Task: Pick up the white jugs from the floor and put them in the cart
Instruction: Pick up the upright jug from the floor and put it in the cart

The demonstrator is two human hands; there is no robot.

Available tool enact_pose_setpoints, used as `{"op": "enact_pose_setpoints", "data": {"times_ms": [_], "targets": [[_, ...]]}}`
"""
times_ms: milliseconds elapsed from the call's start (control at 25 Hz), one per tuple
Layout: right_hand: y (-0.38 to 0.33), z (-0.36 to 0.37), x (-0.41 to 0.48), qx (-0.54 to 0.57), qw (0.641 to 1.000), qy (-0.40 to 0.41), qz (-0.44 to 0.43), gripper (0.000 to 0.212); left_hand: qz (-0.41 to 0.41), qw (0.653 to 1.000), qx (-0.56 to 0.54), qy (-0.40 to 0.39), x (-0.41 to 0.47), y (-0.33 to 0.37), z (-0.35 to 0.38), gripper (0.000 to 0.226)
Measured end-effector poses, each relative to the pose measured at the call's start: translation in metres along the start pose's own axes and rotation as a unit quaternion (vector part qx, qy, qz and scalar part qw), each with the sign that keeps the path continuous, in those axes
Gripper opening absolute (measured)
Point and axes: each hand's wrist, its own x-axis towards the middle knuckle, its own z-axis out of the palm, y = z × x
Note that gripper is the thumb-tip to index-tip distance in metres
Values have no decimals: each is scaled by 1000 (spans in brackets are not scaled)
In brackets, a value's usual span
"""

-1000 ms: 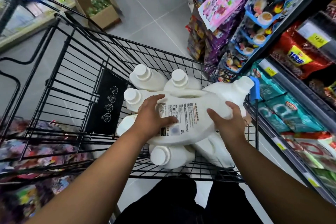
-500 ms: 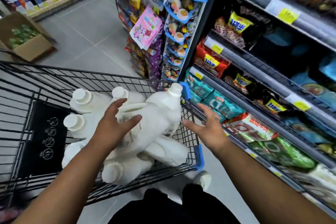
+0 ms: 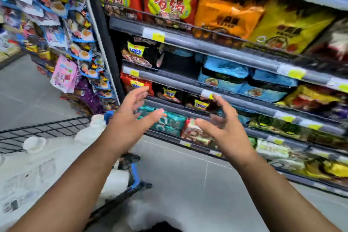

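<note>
Several white jugs (image 3: 43,158) lie piled in the black wire cart (image 3: 47,128) at the lower left, blurred by motion. My left hand (image 3: 130,120) hovers past the cart's right corner, fingers spread and holding nothing. My right hand (image 3: 224,128) is raised beside it in front of the shelves, fingers loosely spread, also holding nothing. Both hands are apart from the jugs. A pale blurred shape (image 3: 143,214) shows on the floor at the bottom centre; I cannot tell what it is.
Store shelves (image 3: 216,47) packed with snack bags run along the right, close to my right hand. A hanging rack of packets (image 3: 71,43) stands at the upper left. Grey tiled floor (image 3: 188,184) lies between cart and shelves.
My hands let go of the jug laid on the pile in the cart and moved up and right. The view swung right toward the shelves.
</note>
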Motion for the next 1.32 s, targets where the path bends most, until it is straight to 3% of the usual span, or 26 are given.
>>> {"op": "enact_pose_setpoints", "data": {"times_ms": [320,560,760,1080,1320], "targets": [[36,-275,-92,55,965,255,11,79,102,961,-1,-256,4,117,303,58],[78,-419,-187,25,884,465,42,79,147,871,-12,-469,-35,169,524,67],[113,-511,-242,11,817,565,112,76,134,789,-21,-599,-61,175,672,69],[168,-668,-261,-6,701,696,155,68,167,680,-27,-713,-63,214,894,69],[210,-775,-315,1,608,772,188,73,176,608,-19,-774,-112,248,1052,72]]}}
